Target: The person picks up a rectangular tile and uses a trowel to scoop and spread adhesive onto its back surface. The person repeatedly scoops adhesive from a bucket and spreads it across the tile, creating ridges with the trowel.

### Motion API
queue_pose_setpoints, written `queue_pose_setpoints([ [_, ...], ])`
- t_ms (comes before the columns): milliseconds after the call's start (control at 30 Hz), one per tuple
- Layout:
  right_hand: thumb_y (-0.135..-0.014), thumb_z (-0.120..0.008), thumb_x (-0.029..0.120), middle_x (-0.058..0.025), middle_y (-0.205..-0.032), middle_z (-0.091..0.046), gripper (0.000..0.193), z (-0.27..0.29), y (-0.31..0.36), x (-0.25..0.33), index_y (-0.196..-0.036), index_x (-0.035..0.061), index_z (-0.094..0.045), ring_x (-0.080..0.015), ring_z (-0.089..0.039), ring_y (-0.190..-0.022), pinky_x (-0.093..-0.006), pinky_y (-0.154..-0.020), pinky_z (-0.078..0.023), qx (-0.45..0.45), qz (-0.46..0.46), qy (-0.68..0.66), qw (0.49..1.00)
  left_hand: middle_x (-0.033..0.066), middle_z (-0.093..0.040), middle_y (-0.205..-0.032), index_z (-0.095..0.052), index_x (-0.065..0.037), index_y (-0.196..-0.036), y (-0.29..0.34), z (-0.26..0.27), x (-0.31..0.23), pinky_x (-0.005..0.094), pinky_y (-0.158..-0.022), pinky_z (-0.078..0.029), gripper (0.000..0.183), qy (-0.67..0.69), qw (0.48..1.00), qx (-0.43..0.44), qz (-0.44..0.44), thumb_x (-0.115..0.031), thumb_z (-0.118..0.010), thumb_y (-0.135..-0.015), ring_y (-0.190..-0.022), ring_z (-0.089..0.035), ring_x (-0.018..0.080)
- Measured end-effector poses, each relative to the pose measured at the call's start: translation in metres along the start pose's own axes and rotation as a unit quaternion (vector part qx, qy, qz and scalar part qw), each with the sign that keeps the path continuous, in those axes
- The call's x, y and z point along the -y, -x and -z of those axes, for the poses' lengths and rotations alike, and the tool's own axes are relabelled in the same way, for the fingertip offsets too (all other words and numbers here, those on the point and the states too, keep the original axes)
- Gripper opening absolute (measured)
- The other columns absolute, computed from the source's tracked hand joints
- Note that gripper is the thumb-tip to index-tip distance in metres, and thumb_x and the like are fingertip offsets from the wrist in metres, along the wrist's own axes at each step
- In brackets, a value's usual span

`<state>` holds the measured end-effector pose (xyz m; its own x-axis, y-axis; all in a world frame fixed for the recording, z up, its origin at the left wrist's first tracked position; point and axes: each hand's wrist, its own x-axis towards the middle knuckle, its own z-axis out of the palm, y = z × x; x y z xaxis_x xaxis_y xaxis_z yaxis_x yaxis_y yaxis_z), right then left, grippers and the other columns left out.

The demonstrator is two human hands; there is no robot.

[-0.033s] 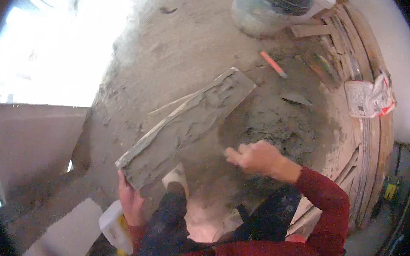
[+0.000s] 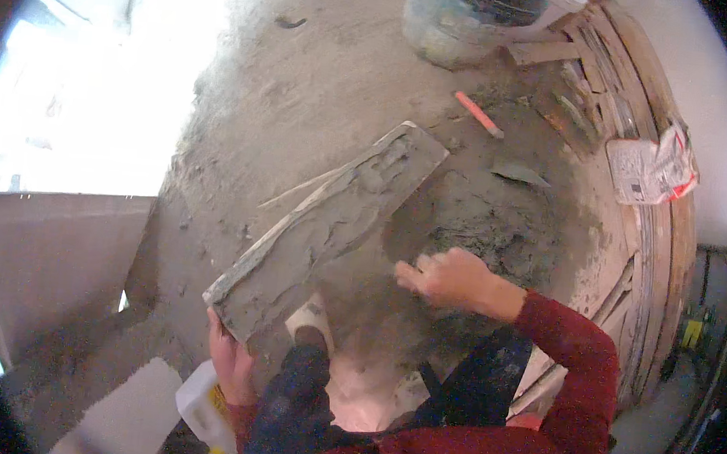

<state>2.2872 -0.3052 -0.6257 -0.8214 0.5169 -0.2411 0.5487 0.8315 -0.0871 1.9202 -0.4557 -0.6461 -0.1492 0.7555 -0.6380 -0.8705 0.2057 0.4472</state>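
Note:
A long rectangular slab [image 2: 329, 224] coated with grey mortar lies slanted across the dusty floor. My left hand [image 2: 229, 357] grips its near lower end. My right hand [image 2: 449, 276] hovers with curled fingers just right of the slab, at the near edge of a dark wet mortar pile [image 2: 499, 238]. Whether that hand holds anything is hidden by the fingers. A flat trowel blade [image 2: 517, 172] lies on the far side of the pile.
A grey bucket [image 2: 466, 13] stands at the far edge, an orange-red stick [image 2: 477, 114] below it. Wooden planks [image 2: 622, 94] and a white bag [image 2: 650, 168] line the right. A brown board [image 2: 53, 262], white block [image 2: 122, 417] and white bottle [image 2: 204, 406] sit at left.

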Motion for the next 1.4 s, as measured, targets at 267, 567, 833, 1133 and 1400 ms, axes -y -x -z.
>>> queue_pose_setpoints([
  [267,-0.094,-0.047,0.034,-0.0124,-0.064,-0.061,0.025,-0.02,0.005,-0.077,-0.103,0.0114,-0.053,-0.0328,-0.062,-0.054,-0.0445,-0.045,-0.049,0.013,-0.205,-0.016,0.978,0.0111,-0.05,-0.134,-0.043,-0.007,-0.136,-0.021,0.048,-0.003,0.0477,-0.101,-0.04,0.05,-0.014,1.0,0.018,-0.001,-0.042,-0.035,-0.101,-0.121,-0.05,0.0305],
  [567,-0.094,-0.044,0.032,-0.0152,-0.067,-0.064,0.024,-0.021,-0.042,-0.124,-0.101,0.0131,-0.059,-0.0344,-0.066,-0.06,-0.0478,-0.051,-0.053,0.081,-0.12,0.06,0.988,0.0097,-0.049,-0.135,-0.041,-0.01,-0.138,-0.027,0.059,0.004,0.0476,-0.1,-0.041,0.05,-0.02,0.998,-0.054,0.01,-0.043,-0.034,-0.101,-0.12,-0.05,0.031],
  [833,-0.094,-0.043,0.028,-0.0204,-0.075,-0.063,0.034,-0.038,-0.045,-0.176,-0.088,-0.001,-0.06,-0.0427,-0.062,-0.073,-0.0464,-0.061,-0.051,0.107,-0.184,-0.091,0.973,0.0094,-0.048,-0.137,-0.04,-0.011,-0.139,-0.03,0.068,0.007,0.0468,-0.102,-0.039,0.05,-0.067,0.997,-0.003,-0.031,-0.043,-0.033,-0.101,-0.122,-0.048,0.0307],
  [1133,-0.096,-0.042,0.029,-0.0081,-0.05,-0.051,0.045,-0.006,-0.053,-0.128,-0.061,0.0034,-0.052,-0.0203,-0.052,-0.039,-0.0411,-0.039,-0.044,0.186,-0.363,-0.453,0.793,0.0093,-0.048,-0.137,-0.04,-0.009,-0.138,-0.034,0.086,0.009,0.0451,-0.103,-0.038,0.05,-0.076,0.997,-0.014,-0.027,-0.042,-0.035,-0.101,-0.123,-0.047,0.0284],
  [1400,-0.095,-0.045,0.028,-0.0057,-0.054,-0.051,0.035,-0.024,-0.043,-0.189,-0.074,0.0023,-0.056,-0.0155,-0.05,-0.041,-0.0362,-0.037,-0.044,0.148,-0.431,-0.478,0.751,0.0091,-0.055,-0.127,-0.045,-0.008,-0.133,-0.034,0.082,0.028,0.0445,-0.094,-0.045,0.049,-0.043,0.995,-0.076,-0.039,-0.044,-0.038,-0.1,-0.112,-0.055,0.0283],
])
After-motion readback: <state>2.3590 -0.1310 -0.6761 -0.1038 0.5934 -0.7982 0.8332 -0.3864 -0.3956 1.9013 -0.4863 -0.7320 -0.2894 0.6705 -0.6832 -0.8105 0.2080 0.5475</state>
